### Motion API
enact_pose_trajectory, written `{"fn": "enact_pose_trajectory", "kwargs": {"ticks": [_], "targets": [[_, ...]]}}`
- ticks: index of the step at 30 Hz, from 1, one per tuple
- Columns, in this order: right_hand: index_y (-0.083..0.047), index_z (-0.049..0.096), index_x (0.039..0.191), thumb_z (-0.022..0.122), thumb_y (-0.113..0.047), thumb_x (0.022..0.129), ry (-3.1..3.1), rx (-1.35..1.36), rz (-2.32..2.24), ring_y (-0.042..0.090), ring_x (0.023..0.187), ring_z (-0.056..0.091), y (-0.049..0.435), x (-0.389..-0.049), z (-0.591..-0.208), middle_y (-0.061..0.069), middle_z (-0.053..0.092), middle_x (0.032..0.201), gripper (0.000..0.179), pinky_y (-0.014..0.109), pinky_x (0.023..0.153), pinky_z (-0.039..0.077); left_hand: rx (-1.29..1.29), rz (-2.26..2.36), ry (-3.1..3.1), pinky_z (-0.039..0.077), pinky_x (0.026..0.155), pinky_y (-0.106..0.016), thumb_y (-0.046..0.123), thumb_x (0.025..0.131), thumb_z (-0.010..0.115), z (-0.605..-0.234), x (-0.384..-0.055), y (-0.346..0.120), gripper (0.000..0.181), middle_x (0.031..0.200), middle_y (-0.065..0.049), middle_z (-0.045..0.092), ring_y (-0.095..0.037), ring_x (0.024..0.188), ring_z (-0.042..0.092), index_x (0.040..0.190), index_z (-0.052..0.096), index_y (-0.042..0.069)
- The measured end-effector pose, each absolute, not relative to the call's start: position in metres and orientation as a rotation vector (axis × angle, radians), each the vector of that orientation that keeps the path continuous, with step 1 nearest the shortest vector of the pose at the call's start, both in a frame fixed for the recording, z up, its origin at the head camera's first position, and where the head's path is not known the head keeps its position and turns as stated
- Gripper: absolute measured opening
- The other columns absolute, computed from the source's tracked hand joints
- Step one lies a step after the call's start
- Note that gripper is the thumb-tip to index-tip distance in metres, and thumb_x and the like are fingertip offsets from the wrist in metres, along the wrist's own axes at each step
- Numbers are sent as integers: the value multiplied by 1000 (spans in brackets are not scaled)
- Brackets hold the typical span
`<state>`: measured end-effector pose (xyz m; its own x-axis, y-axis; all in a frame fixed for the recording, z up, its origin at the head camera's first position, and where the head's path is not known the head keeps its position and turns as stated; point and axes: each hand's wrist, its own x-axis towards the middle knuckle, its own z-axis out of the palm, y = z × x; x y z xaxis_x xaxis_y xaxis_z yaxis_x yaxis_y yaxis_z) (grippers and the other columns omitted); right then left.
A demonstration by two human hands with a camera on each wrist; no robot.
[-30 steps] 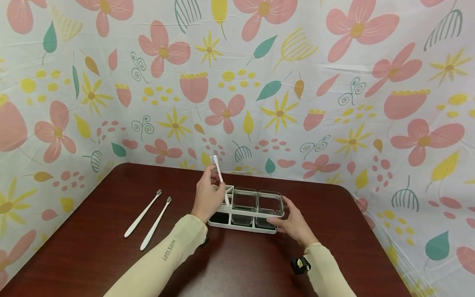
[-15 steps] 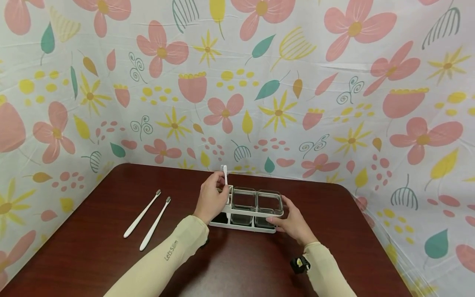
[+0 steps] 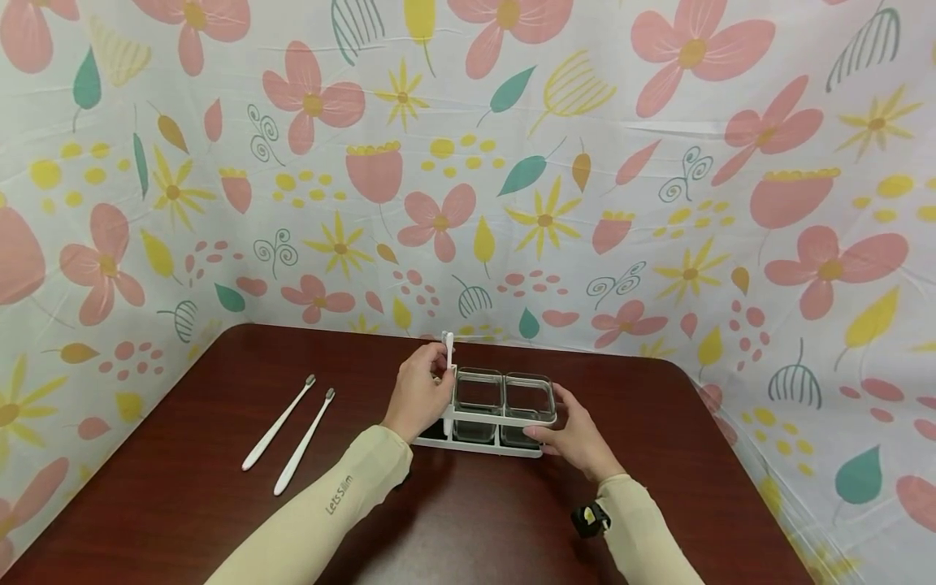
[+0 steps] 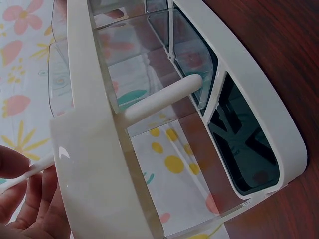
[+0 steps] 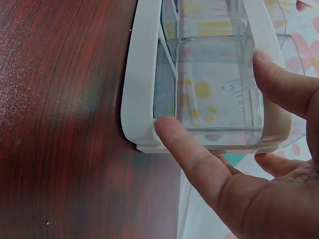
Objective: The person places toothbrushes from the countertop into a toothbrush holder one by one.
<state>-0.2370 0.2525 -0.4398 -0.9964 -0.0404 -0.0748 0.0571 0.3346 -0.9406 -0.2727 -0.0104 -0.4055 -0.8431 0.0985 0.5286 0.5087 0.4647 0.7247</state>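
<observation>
My left hand [image 3: 417, 394] pinches a white toothbrush [image 3: 449, 349], which stands nearly upright with its bristles up. Its handle [image 4: 164, 99] passes down through the upper frame of a white toothbrush holder [image 3: 504, 421], as the left wrist view shows; the rounded end hangs between upper frame and base, near the divider. At the holder's right end, my right hand [image 3: 574, 439] grips it, thumb and fingers spread between the upper frame and the base [image 5: 137, 84]. Two clear square cups [image 3: 478, 390] sit in the holder's middle and right compartments.
Left of the holder, two more white toothbrushes [image 3: 278, 426] lie side by side on the dark red-brown table [image 3: 468, 520], grey bristles pointing away. A flower-printed white curtain [image 3: 556, 268] hangs right behind the table's back edge.
The toothbrush in my left hand has gone from tilted to nearly upright and sunk lower through the holder's frame. My right hand keeps its grip on the holder.
</observation>
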Motion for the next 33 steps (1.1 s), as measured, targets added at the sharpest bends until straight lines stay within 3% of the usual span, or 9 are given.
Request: {"fn": "enact_pose_trajectory", "kwargs": {"ticks": [33], "targets": [[-7, 22, 155, 81, -8, 83, 2515, 1, -1759, 32, 102, 63, 254, -237, -441, 31, 40, 144, 93, 45, 76, 57, -487, -1195, -2415, 52, 65, -28, 0, 87, 67, -406, -273, -6, 18, 88, -1, 58, -14, 74, 58, 104, 67, 2]]}}
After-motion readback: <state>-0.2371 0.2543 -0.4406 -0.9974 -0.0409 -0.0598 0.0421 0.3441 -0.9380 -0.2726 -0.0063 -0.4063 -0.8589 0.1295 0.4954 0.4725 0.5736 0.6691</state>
